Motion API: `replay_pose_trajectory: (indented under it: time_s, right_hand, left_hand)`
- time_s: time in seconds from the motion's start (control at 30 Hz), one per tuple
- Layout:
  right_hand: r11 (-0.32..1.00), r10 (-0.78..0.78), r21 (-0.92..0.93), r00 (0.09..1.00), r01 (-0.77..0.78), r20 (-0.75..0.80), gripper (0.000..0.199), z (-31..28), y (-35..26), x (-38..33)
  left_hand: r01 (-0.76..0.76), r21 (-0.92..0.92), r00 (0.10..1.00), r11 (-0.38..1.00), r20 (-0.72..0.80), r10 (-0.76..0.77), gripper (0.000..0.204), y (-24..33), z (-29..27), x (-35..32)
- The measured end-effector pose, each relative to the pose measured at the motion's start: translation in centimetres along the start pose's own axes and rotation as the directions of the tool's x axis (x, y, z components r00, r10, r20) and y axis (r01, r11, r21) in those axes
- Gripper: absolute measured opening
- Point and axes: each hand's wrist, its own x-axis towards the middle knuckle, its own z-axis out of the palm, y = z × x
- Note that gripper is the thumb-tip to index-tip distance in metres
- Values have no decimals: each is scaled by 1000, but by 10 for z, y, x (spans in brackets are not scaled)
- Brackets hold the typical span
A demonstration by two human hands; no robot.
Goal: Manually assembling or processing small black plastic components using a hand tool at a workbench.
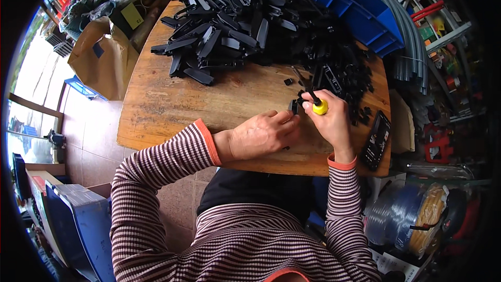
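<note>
Landmark: black heap (224,34) of plastic parts; it is sitting across the far side of the wooden table (156,109), likely so I am having parts within reach.
Left hand (263,133): on the near side of the heap; I am pinching with thumb and fingers bunched, not spread.
Small black part (293,106): just short of the heap's near edge, between my left fingertips; I am probably gripping one end to steady it and leave the rest exposed.
Right hand (331,117): near the heap's right side; I am curling fingers around the tool, closed grip.
Yellow-ended tool (320,107): its dark length is pointing away from me toward the heap; can't tell whether its tip is touching anything.
Loose black bits (364,114): trailing off the heap's right near side, seemingly being kept apart from the longer pieces.
Phone (376,141): lying nearer me than the heap and to its right, presumably staying out of my hands' way.
Blue crate (360,13): standing behind the heap's right end, maybe serving as storage.
</note>
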Motion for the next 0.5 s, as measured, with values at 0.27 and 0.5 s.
replay_pose_trajectory:
  time_s: [0.27, 0.5]
  right_hand:
    - [998, -51, -39, 998, 50, -31, 14, 19, -8, 2]
    - [943, -242, -244, 969, 226, -40, 21, 29, -9, 2]
  left_hand:
    - [12, -9, 1000, 1000, -13, -12, 35, -5, 1, -9]
    - [18, -16, 1000, 1000, -8, -18, 32, -5, -2, -12]
